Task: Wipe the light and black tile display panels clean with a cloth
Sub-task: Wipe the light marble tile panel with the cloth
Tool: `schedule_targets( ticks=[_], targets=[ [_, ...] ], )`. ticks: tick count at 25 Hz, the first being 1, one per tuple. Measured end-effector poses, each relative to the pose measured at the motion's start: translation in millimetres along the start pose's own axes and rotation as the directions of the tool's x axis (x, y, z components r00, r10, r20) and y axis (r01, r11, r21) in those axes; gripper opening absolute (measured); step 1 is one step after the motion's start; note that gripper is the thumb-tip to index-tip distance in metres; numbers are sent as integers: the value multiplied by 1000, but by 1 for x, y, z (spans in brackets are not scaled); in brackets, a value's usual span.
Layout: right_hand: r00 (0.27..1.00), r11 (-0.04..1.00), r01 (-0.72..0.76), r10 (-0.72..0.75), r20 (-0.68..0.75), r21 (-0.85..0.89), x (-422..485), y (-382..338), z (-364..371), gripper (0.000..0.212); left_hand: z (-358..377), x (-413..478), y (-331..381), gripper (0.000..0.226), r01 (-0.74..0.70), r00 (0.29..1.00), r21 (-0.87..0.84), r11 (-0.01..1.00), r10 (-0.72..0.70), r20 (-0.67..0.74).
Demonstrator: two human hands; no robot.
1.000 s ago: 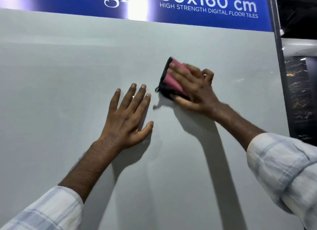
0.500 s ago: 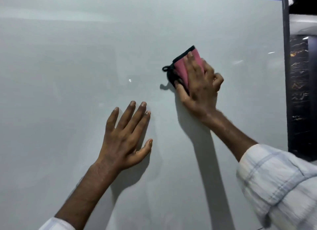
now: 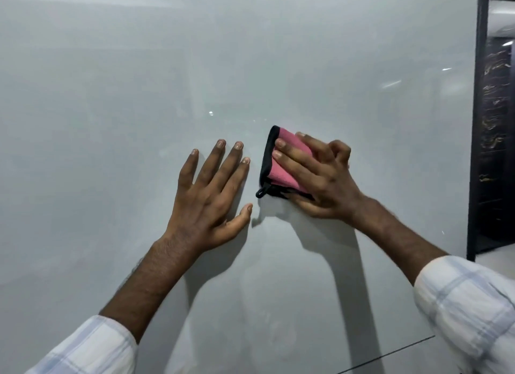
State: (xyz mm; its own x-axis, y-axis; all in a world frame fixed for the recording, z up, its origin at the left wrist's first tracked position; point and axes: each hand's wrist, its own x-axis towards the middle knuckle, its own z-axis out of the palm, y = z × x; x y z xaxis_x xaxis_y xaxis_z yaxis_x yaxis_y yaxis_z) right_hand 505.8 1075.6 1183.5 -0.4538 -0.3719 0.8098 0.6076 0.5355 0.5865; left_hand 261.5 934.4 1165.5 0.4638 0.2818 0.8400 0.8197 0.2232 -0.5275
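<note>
A glossy light grey tile panel (image 3: 111, 123) fills almost the whole view. My right hand (image 3: 326, 184) holds a folded pink cloth with a black hem (image 3: 278, 176) flat against it, just right of centre. Two fingers lie over the cloth, the others are curled at its right edge, and the thumb runs along its lower edge. My left hand (image 3: 211, 201) rests flat on the panel with its fingers spread, its fingertips close to the cloth's left edge. A black tile panel with gold veins (image 3: 493, 150) stands at the far right.
A dark vertical frame (image 3: 478, 123) separates the light panel from the black one. A thin dark seam (image 3: 390, 355) crosses the light panel at the lower right. Both my forearms reach in from below in pale checked sleeves.
My right hand has carried the cloth down and to the left across the panel, ending next to my left hand. The view has dropped and the blue sign is out of sight.
</note>
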Motion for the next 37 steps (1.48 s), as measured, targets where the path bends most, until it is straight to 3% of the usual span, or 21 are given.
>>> schedule_targets(
  ticks=[2,5,7,10,11,13,15,16,18,20,22,24,26,28,29,30,31,33,34,35,37],
  targets=[
    [991,990,-134,134,2,-33,12,21,-2,65,0,1,1,76,-3,1000,-12,1000,3,6],
    [867,865,-498,495,-55,-62,8,-7,4,71,-1,0,-3,76,-14,1000,-16,1000,15,23],
    [915,915,-402,401,-34,-30,-16,-43,11,69,-4,-1,-3,75,-25,999,-19,1000,26,36],
    [1000,1000,-14,14,27,-2,-31,-24,-1,63,-10,-14,9,75,-19,998,-83,996,24,64],
    [999,1000,-24,25,40,-10,-29,-12,-3,64,-12,-21,16,75,-8,998,-112,994,16,67],
    [951,951,-307,308,32,-26,-27,-13,-5,69,-12,-40,31,76,14,997,-145,989,-3,76],
    [819,819,-574,574,10,-12,-42,-50,1,75,-9,-60,41,78,25,995,-130,991,-12,98],
    [824,825,-566,565,23,-3,-54,-72,3,75,-7,-68,44,79,12,994,-107,994,0,113],
    [952,954,-299,297,69,16,-76,-82,0,71,-3,-78,47,80,-29,990,-65,997,37,133],
    [987,990,-139,136,91,31,-75,-53,-6,68,-1,-80,46,80,-45,990,-55,997,52,132],
    [923,925,-380,378,76,14,-66,-51,-7,70,0,-80,46,80,-36,991,-60,998,43,124],
    [776,777,-630,628,54,14,-69,-84,-3,74,1,-80,47,81,-20,993,-64,998,27,118],
    [857,860,-509,504,106,33,-88,-116,-1,75,2,-81,48,80,-22,993,-60,998,29,113],
    [979,983,-163,151,139,79,-107,-96,-8,71,3,-83,47,79,-36,994,-59,998,42,102],
    [985,992,-99,87,147,77,-112,-74,-11,69,4,-84,47,79,-44,994,-62,997,50,97],
    [974,982,-176,165,157,62,-115,-56,-12,69,6,-84,47,78,-51,994,-66,996,57,88],
    [916,924,-381,373,145,32,-117,-47,-10,72,6,-84,48,77,-54,995,-68,996,59,79],
    [581,582,-813,813,31,2,-118,-68,-4,75,7,-85,49,77,-45,996,-68,997,50,72],
    [478,478,-878,878,6,8,-123,-95,-1,76,8,-85,48,77,-43,996,-69,997,48,72],
    [513,513,-858,857,41,2,-133,-124,0,78,8,-85,48,77,-43,996,-72,996,48,70],
    [834,845,-530,505,221,68,-160,-163,-6,84,7,-85,49,76,-50,996,-75,996,55,64]
  ],
)
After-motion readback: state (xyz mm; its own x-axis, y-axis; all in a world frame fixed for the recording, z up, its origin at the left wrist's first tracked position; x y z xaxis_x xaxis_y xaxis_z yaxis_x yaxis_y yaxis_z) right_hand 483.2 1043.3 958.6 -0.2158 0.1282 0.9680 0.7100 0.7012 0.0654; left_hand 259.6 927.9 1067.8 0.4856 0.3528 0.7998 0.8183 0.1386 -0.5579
